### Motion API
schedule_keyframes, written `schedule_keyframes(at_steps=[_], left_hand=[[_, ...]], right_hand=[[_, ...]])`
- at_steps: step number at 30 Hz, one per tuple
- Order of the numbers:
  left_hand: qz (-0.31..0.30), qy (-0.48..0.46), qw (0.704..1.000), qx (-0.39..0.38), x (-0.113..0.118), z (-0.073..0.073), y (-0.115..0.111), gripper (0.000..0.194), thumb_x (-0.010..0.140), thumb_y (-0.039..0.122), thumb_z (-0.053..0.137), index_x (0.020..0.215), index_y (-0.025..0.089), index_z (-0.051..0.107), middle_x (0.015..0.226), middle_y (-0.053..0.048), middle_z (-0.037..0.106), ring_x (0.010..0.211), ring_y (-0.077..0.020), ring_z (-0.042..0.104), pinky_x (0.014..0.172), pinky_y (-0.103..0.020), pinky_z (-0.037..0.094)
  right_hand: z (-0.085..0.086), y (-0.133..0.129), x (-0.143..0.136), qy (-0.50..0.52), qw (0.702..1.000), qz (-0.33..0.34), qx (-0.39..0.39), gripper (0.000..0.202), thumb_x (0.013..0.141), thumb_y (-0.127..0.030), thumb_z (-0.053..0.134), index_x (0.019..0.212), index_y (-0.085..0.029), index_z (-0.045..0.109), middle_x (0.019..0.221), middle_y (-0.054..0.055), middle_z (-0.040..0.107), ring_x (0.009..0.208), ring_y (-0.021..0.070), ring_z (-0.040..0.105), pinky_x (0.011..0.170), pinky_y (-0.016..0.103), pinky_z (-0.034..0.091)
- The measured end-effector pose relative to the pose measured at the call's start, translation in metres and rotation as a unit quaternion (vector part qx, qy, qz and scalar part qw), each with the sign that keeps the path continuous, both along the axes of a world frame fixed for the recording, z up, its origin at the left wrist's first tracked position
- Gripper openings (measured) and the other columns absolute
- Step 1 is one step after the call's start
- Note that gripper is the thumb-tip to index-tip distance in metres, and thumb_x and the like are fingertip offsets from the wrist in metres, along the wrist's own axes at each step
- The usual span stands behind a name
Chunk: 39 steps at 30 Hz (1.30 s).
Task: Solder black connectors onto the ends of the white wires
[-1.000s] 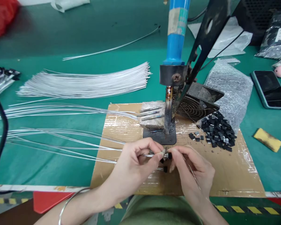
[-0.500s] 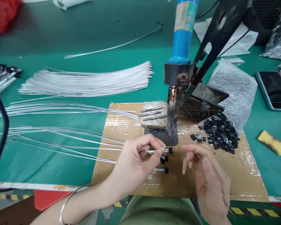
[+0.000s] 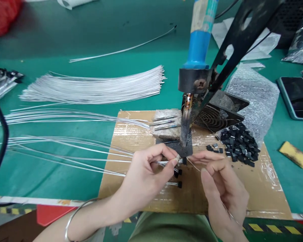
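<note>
My left hand pinches a white cable close to its small black connector, just below the soldering iron tip. Thin solder wire runs from my right hand, whose thumb and fingers close on it; its free end is near that connector. More black connectors on cables lie on the cardboard under and beside my left hand. The blue-handled iron hangs tip down from a black metal stand.
Bundled white cables lie at the left. Loose black connectors are piled at the right, by a bubble-wrap bag, a small fan, a yellow sponge and a phone. A pad holds metal rods.
My right hand has brought the solder wire left and up towards the connector, and its thumb and fingers have closed in. My left hand has stayed almost in place.
</note>
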State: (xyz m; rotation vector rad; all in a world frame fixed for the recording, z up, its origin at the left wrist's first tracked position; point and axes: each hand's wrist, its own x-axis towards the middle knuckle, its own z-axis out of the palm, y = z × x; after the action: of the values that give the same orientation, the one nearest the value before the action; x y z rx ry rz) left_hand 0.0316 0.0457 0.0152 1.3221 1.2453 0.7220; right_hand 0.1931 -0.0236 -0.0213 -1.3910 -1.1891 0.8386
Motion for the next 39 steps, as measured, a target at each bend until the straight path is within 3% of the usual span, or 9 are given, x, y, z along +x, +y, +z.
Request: schedule_keyframes(at_steps=[2, 7, 15, 22, 29, 39], left_hand=[[-0.001, -0.001, 1.000, 0.008, 0.001, -0.001, 0.000, 0.014, 0.085, 0.015, 0.066, 0.071, 0.015, 0.068, 0.077, -0.004, 0.073, 0.066, -0.0108, 0.060, 0.056, -0.020, 0.043], [0.003, -0.002, 1.000, 0.016, 0.001, 0.000, 0.001, 0.013, 0.085, 0.015, 0.066, 0.072, 0.015, 0.069, 0.079, -0.005, 0.075, 0.070, -0.0129, 0.064, 0.059, -0.022, 0.045], [0.023, -0.004, 0.999, 0.029, 0.005, 0.000, 0.005, 0.013, 0.083, 0.013, 0.068, 0.070, 0.016, 0.068, 0.075, -0.002, 0.073, 0.068, -0.0119, 0.064, 0.059, -0.021, 0.046], [0.038, 0.005, 0.999, 0.030, 0.004, -0.001, 0.009, 0.011, 0.081, 0.014, 0.068, 0.070, 0.016, 0.068, 0.074, -0.002, 0.074, 0.065, -0.0109, 0.062, 0.059, -0.020, 0.047], [0.039, 0.000, 0.999, 0.024, 0.007, 0.007, 0.014, 0.011, 0.081, 0.012, 0.068, 0.070, 0.015, 0.069, 0.075, -0.002, 0.075, 0.066, -0.0105, 0.062, 0.057, -0.019, 0.045], [0.043, -0.019, 0.999, 0.022, 0.008, 0.008, 0.015, 0.011, 0.080, 0.012, 0.068, 0.070, 0.016, 0.069, 0.075, -0.002, 0.075, 0.067, -0.0108, 0.062, 0.058, -0.020, 0.046]], right_hand=[[0.005, 0.000, -0.005, 0.030, 1.000, -0.002, -0.009, 0.018, 0.102, -0.019, 0.054, 0.084, -0.023, 0.054, 0.119, 0.006, 0.074, 0.115, 0.0210, 0.070, 0.099, 0.036, 0.054], [0.013, 0.000, -0.014, 0.058, 0.997, -0.035, -0.032, 0.018, 0.100, -0.020, 0.058, 0.083, -0.024, 0.054, 0.114, 0.007, 0.079, 0.101, 0.0202, 0.077, 0.092, 0.034, 0.060], [0.013, 0.003, -0.014, 0.092, 0.994, -0.036, -0.042, 0.018, 0.099, -0.020, 0.061, 0.083, -0.024, 0.055, 0.116, 0.005, 0.079, 0.107, 0.0189, 0.076, 0.097, 0.033, 0.060], [0.012, 0.009, -0.016, 0.093, 0.994, -0.033, -0.041, 0.018, 0.098, -0.018, 0.061, 0.082, -0.025, 0.055, 0.117, 0.002, 0.077, 0.109, 0.0146, 0.075, 0.100, 0.029, 0.057], [0.012, 0.014, -0.014, 0.060, 0.997, -0.036, -0.030, 0.018, 0.095, -0.018, 0.063, 0.080, -0.024, 0.056, 0.116, 0.008, 0.078, 0.111, 0.0219, 0.075, 0.100, 0.039, 0.059], [0.013, 0.017, -0.014, 0.058, 0.998, -0.036, -0.010, 0.017, 0.095, -0.016, 0.062, 0.080, -0.023, 0.057, 0.115, 0.006, 0.078, 0.110, 0.0202, 0.075, 0.100, 0.036, 0.060]])
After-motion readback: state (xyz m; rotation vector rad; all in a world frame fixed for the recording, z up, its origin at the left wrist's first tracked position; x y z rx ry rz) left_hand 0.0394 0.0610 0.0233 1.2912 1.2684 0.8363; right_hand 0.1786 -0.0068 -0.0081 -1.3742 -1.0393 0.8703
